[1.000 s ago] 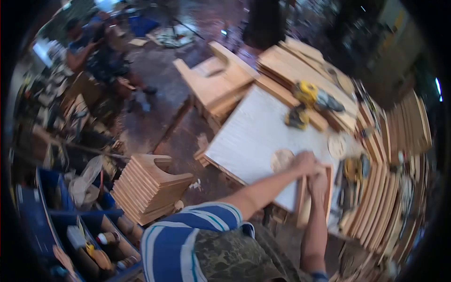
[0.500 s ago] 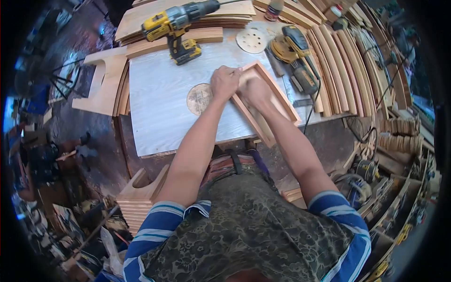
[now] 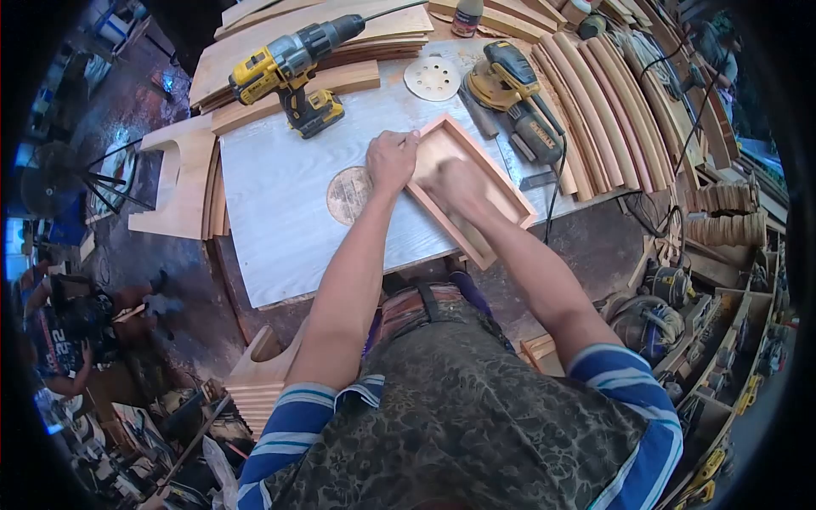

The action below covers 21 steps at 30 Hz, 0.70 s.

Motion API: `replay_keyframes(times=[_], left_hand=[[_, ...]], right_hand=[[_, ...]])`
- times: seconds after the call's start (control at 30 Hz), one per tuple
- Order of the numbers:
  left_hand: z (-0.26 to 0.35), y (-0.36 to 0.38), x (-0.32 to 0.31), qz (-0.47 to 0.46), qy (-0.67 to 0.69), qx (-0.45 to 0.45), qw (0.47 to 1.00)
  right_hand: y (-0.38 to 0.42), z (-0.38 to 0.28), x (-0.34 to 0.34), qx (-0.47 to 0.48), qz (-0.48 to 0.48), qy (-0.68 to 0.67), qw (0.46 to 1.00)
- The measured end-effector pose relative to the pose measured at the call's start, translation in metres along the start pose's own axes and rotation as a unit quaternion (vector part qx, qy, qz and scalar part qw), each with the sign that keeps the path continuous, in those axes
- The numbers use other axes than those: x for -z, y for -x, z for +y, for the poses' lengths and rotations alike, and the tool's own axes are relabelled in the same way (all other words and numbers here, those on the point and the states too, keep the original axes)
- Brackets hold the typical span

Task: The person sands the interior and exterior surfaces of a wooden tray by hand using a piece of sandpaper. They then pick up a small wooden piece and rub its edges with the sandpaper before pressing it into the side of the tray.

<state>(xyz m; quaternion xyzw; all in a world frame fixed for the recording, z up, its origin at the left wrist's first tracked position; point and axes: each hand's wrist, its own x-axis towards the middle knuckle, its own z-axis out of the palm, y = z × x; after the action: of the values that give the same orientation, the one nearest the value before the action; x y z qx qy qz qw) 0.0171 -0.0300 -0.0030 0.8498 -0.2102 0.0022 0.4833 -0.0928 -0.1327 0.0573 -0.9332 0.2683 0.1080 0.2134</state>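
A shallow rectangular wooden tray (image 3: pixel 501 180) with raised edges lies slanted on the pale work board (image 3: pixel 280 204). My left hand (image 3: pixel 393 160) is closed around the tray's upper left edge. Inside the tray, over its floor, is my right hand (image 3: pixel 457 185), curled and blurred; whatever it may hold is hidden. A round patterned disc or hole (image 3: pixel 348 195) shows in the board left of the tray. Above it stands a yellow and black drill (image 3: pixel 293 72). A yellow and black sander (image 3: pixel 503 81) lies beyond the tray, beside a white sanding disc (image 3: pixel 432 78).
Curved wooden strips (image 3: pixel 608 115) are stacked at the right, and flat boards (image 3: pixel 212 72) at the back left. A small bottle (image 3: pixel 467 17) stands at the back. A black cord runs off the right edge. A person (image 3: pixel 64 331) is at the far left.
My right hand has moved a little down and away from the tray's upper corner. The view has shifted slightly; my left hand stays at the tray's edge.
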Motion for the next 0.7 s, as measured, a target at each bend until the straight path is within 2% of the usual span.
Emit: replay_keyframes(times=[0.1, 0.17, 0.27, 0.37, 0.5, 0.57, 0.7], left_hand=[[0.001, -0.006, 0.003, 0.002, -0.003, -0.012, 1.0], [0.006, -0.004, 0.009, -0.061, 0.013, 0.031, 0.998], [0.001, -0.003, 0.004, -0.024, 0.022, 0.009, 0.999], [0.003, -0.002, 0.0, -0.007, 0.002, 0.025, 1.0], [0.001, 0.0, 0.0, -0.006, 0.0, 0.011, 1.0], [0.003, -0.005, 0.002, -0.032, -0.005, 0.027, 0.999], [0.004, -0.002, 0.004, -0.029, -0.004, 0.022, 0.999]], right_hand=[[-0.04, -0.012, -0.005, -0.005, 0.011, -0.06, 0.998], [-0.039, -0.004, -0.01, 0.061, 0.012, 0.034, 0.997], [0.015, 0.018, 0.018, 0.063, -0.054, 0.083, 0.993], [0.051, 0.041, 0.02, 0.079, -0.041, 0.093, 0.992], [0.009, 0.019, 0.014, 0.031, -0.019, 0.025, 0.999], [-0.023, -0.001, 0.017, -0.038, -0.03, -0.073, 0.996], [-0.017, 0.001, 0.016, -0.053, -0.014, -0.089, 0.995]])
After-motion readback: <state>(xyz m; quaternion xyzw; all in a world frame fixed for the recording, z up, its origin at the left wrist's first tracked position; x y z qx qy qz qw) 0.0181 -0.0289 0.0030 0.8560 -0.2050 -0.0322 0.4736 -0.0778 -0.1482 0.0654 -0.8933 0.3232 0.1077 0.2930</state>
